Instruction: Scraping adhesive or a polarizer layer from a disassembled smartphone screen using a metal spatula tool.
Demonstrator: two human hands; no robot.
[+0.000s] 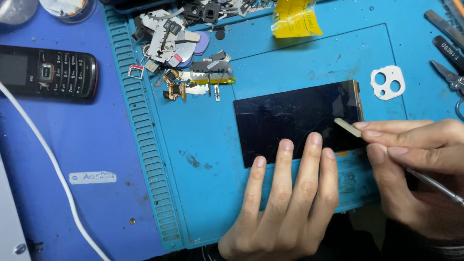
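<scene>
A black phone screen panel lies flat on the teal work mat. My left hand rests palm down, with three fingertips pressing the panel's near edge. My right hand pinches a thin pale strip over the panel's right end. The same hand also holds a slim metal tool that runs back toward the wrist.
A pile of small phone parts and shields sits at the mat's far left. A black keypad phone lies on the blue surface, beside a white cable. A white camera-lens frame, tweezers and scissors and yellow tape lie around.
</scene>
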